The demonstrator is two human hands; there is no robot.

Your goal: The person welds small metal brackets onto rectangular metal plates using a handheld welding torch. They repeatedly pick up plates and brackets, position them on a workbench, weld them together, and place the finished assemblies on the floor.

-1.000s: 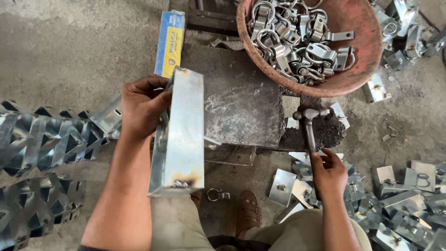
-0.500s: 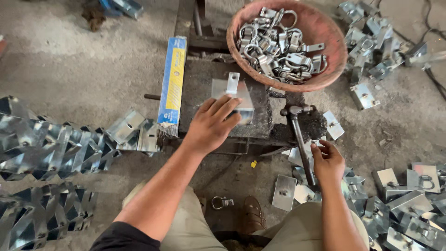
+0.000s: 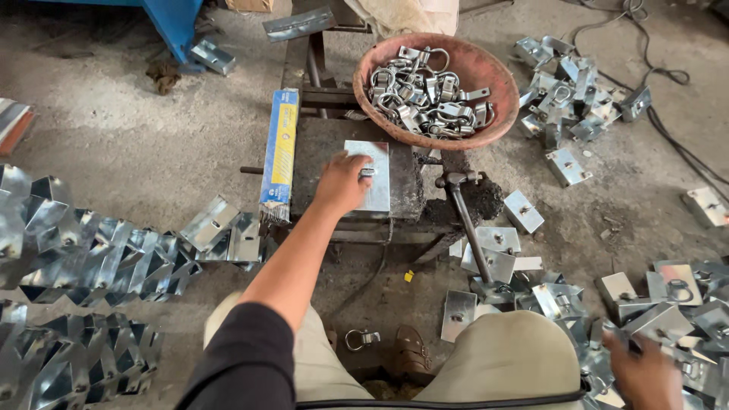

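The concrete floor point(image 3: 137, 144) spreads round me, grey and dusty. On my left a long heap of bent metal plates point(image 3: 83, 288) runs along it; on my right lie scattered small plates with rings point(image 3: 668, 304), and another pile point(image 3: 569, 106) sits beyond the bowl. Before my knees stands the dark iron work block point(image 3: 323, 152). At its far right corner sits a round reddish bowl point(image 3: 486, 76) full of metal clamps point(image 3: 425, 95). A long blue and yellow box point(image 3: 279, 156) lies along the block's left edge. A hammer point(image 3: 463, 212) leans at the block's right side, head up. On the block lies a flat shiny plate point(image 3: 376, 186), and my left hand point(image 3: 340, 184) presses down on it, fingers loosely spread, fingertips at a small clip point(image 3: 367, 172) on the plate. My right hand point(image 3: 645, 372) is low among the plates by my right knee, blurred; I cannot tell its grip.
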